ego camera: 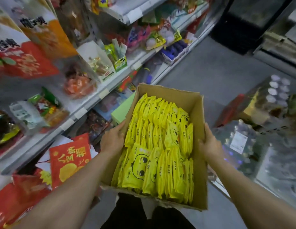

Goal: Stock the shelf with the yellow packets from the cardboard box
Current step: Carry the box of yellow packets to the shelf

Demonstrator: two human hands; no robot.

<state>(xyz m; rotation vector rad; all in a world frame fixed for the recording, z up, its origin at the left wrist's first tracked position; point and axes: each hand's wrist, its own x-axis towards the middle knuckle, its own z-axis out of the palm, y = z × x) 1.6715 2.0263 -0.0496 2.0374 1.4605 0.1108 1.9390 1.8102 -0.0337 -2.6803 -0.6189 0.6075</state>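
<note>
Yellow packets point(158, 146) w/ a cartoon face, packed upright in 3 rows, filling most of the cardboard box point(197, 113). Bare gap inside the box at 12 o'clock. Box open on top, held up in the air, centre of view, above dark trousers point(127, 215).

Left hand point(113, 139) clamped on box wall at 9 o'clock, thumb over the rim, touching packets. Right hand point(209, 142) clamped on wall at 3 o'clock, fingers curled round the edge.

Shelf point(87, 103) running from 8 to 1 o'clock, full of snack bags. Red bag point(69, 159) w/ yellow print at 8 o'clock, near left arm. Grey floor point(218, 75) at 1 o'clock. Shrink-wrapped bottles point(276, 90) at 3 o'clock, blurry.
</note>
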